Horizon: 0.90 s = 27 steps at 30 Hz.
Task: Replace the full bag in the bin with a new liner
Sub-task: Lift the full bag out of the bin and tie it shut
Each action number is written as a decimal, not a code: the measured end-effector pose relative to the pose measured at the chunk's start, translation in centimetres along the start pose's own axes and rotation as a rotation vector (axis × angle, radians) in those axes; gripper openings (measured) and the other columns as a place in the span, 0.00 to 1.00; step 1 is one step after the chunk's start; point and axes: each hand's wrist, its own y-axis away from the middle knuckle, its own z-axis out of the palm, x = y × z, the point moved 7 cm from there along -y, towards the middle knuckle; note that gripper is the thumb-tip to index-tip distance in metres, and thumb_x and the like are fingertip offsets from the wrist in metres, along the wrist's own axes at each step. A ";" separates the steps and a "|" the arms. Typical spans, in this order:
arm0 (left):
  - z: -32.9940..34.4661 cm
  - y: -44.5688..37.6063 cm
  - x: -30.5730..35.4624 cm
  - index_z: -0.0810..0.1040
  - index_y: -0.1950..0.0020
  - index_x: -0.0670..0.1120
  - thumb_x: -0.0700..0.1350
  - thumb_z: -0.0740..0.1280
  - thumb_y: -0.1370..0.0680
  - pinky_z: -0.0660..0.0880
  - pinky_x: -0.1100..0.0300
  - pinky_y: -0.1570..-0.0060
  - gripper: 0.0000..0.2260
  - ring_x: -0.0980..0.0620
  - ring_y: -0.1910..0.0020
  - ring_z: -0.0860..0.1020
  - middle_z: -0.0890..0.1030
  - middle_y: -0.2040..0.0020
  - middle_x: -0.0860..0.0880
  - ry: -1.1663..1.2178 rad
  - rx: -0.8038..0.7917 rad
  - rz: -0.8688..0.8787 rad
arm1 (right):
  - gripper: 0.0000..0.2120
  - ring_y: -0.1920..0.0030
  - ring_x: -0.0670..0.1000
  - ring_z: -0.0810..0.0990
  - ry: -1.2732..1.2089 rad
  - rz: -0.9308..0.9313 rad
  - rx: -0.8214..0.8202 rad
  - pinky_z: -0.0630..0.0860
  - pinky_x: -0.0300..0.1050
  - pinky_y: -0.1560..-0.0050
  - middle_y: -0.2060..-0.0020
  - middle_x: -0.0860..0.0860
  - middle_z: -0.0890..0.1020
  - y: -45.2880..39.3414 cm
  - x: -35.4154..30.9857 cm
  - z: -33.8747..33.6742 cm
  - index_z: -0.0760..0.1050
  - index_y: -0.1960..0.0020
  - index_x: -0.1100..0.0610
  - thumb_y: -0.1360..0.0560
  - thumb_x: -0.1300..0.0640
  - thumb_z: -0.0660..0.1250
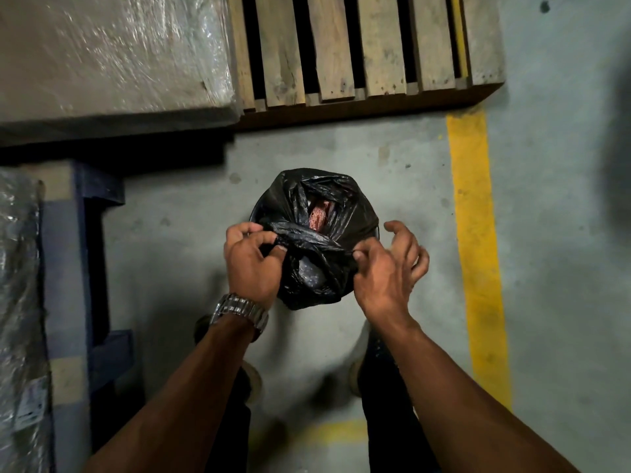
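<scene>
Both hands (321, 264) on bag (307, 206) edges

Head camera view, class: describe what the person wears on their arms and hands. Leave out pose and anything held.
Both forearms are bare, with no sleeves in view, and neither hand wears a glove. The left hand has a silver metal link-bracelet wristwatch at the wrist. The right hand and its wrist carry nothing. No rings can be made out.

No writing can be read. A pale label (29, 406) on the plastic-wrapped load at eight o'clock is too blurred to make out.
</scene>
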 end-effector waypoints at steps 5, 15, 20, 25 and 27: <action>0.5 -1.3 2.3 0.82 0.55 0.42 0.36 0.72 0.30 0.73 0.60 0.47 0.06 0.51 0.52 0.73 0.71 0.51 0.50 -0.176 -0.074 0.136 | 0.07 0.33 0.55 0.65 -0.021 0.001 -0.012 0.54 0.58 0.30 0.36 0.53 0.69 2.4 0.4 1.5 0.80 0.55 0.47 0.30 0.57 0.70; 3.3 -3.1 6.5 0.83 0.54 0.56 0.48 0.70 0.28 0.76 0.59 0.52 0.05 0.50 0.53 0.80 0.84 0.53 0.54 -0.501 -0.257 0.211 | 0.13 0.34 0.57 0.65 -0.041 -0.146 -0.026 0.54 0.60 0.29 0.38 0.55 0.69 6.0 -2.8 1.6 0.78 0.57 0.51 0.39 0.64 0.70; 4.8 -2.6 6.6 0.83 0.58 0.56 0.47 0.68 0.29 0.77 0.58 0.52 0.05 0.49 0.53 0.81 0.84 0.55 0.54 -0.554 -0.367 0.225 | 0.09 0.34 0.54 0.61 -0.220 -0.205 0.032 0.63 0.64 0.34 0.38 0.54 0.70 5.7 -5.5 0.4 0.80 0.56 0.50 0.34 0.60 0.70; 5.0 -2.7 5.3 0.83 0.57 0.57 0.50 0.68 0.29 0.78 0.57 0.52 0.05 0.49 0.54 0.81 0.85 0.54 0.51 -0.622 -0.476 0.261 | 0.04 0.34 0.52 0.62 -0.332 -0.190 0.060 0.62 0.62 0.34 0.38 0.54 0.71 4.9 -6.4 0.4 0.81 0.56 0.50 0.28 0.53 0.68; 5.1 -2.9 4.8 0.82 0.55 0.57 0.51 0.67 0.28 0.78 0.56 0.51 0.05 0.50 0.53 0.81 0.84 0.54 0.52 -0.655 -0.551 0.278 | 0.04 0.35 0.52 0.63 -0.353 -0.183 0.076 0.62 0.61 0.34 0.39 0.54 0.71 4.8 -6.2 0.4 0.81 0.56 0.49 0.28 0.54 0.68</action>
